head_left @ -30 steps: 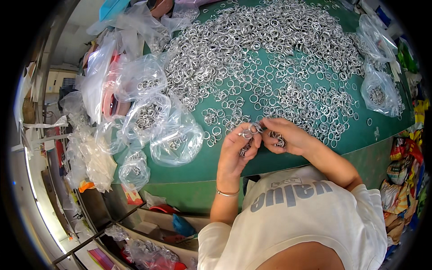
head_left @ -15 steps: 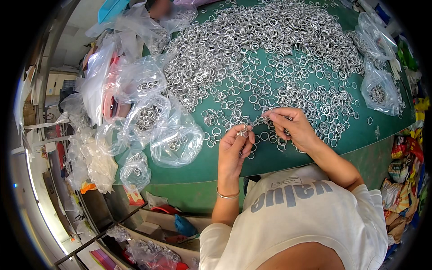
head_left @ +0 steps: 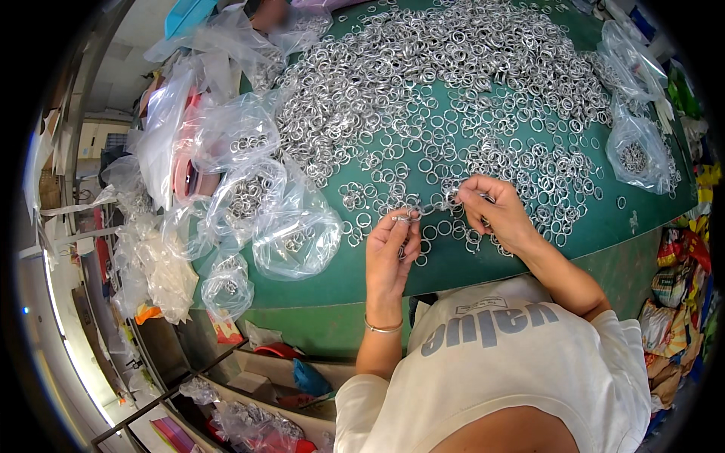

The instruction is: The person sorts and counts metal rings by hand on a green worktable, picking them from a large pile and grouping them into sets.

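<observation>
My left hand (head_left: 392, 245) is closed, with small silver metal rings (head_left: 405, 217) pinched between thumb and forefinger. To its right, my right hand (head_left: 495, 213) has thumb and fingertips together on a silver metal ring (head_left: 453, 197). Both hands are just above the near part of the green tabletop (head_left: 332, 293), a short gap between their fingertips. Loose metal rings (head_left: 555, 170) lie under and around the right hand. How many rings the left hand holds cannot be made out.
A large heap of silver rings (head_left: 453, 53) covers the far side of the table. Clear plastic bags (head_left: 298, 241) with rings in them stand at the left, and another bag (head_left: 634, 155) sits at the right edge. Below the table edge, a shelf holds a blue bag (head_left: 310, 377).
My right hand's fingertips have moved slightly right, away from the left hand. The rings in my left hand have tilted flatter, while that hand stays nearly in place.
</observation>
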`<state>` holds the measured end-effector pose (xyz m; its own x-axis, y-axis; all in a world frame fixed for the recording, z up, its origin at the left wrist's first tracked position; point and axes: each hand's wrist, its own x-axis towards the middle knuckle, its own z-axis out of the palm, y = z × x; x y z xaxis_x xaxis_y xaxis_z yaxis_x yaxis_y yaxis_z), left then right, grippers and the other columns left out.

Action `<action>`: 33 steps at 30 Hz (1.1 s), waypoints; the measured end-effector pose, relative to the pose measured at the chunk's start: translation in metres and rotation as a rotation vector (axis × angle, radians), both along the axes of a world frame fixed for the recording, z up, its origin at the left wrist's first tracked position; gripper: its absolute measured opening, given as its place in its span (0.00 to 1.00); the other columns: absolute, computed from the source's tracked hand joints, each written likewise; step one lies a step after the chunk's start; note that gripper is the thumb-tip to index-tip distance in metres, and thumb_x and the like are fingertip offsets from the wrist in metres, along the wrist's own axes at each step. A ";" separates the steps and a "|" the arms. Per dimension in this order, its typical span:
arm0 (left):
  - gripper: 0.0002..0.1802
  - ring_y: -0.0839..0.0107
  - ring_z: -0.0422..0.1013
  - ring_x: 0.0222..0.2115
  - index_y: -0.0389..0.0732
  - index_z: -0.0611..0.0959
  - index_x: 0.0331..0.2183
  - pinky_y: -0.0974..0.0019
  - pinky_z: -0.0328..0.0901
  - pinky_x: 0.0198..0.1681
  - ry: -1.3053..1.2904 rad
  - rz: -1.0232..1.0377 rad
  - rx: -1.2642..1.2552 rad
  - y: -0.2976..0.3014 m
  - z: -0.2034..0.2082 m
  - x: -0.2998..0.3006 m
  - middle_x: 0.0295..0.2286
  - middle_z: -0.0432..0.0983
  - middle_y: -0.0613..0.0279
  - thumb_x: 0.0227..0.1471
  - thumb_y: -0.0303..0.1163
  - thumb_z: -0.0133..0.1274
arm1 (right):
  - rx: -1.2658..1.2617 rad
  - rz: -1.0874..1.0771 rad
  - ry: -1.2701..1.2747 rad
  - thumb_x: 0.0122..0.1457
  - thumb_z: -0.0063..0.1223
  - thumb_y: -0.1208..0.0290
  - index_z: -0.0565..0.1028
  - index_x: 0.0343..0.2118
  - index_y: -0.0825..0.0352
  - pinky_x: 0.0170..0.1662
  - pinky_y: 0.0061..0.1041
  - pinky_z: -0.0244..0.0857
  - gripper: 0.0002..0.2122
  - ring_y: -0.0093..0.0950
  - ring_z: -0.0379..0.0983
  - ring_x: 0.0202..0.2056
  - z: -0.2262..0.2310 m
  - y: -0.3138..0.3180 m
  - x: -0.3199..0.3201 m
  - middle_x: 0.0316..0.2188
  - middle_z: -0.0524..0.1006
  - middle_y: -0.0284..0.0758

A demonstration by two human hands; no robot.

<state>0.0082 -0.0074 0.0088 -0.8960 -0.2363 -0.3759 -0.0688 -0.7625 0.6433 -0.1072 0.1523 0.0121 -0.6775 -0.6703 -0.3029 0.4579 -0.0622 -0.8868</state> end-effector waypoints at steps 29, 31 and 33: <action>0.07 0.81 0.52 0.14 0.35 0.80 0.27 0.76 0.48 0.17 -0.009 0.059 -1.330 0.044 0.020 -0.014 0.14 0.55 0.68 0.39 0.20 0.59 | 0.018 0.152 0.113 0.62 0.37 0.72 0.65 0.26 0.68 0.16 0.13 0.51 0.08 0.13 0.58 0.13 0.016 -0.001 0.002 0.17 0.64 0.28; 0.07 0.81 0.52 0.15 0.34 0.80 0.27 0.76 0.48 0.17 -0.027 0.045 -1.309 0.045 0.025 -0.015 0.14 0.56 0.68 0.39 0.20 0.59 | 0.029 0.149 0.109 0.62 0.37 0.73 0.65 0.26 0.68 0.16 0.13 0.51 0.08 0.13 0.57 0.13 0.018 -0.003 0.002 0.16 0.63 0.27; 0.07 0.81 0.52 0.15 0.34 0.79 0.26 0.76 0.48 0.17 -0.012 0.052 -1.283 0.043 0.023 -0.016 0.14 0.56 0.68 0.39 0.19 0.59 | 0.035 0.174 0.158 0.62 0.37 0.73 0.65 0.26 0.68 0.16 0.13 0.50 0.08 0.13 0.57 0.13 0.016 -0.001 0.001 0.16 0.63 0.27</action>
<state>-0.0079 0.0354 0.0321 -0.8731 -0.4677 0.1374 -0.0689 0.3974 0.9150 -0.1065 0.1515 0.0286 -0.5938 -0.7717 -0.2277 0.3145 0.0379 -0.9485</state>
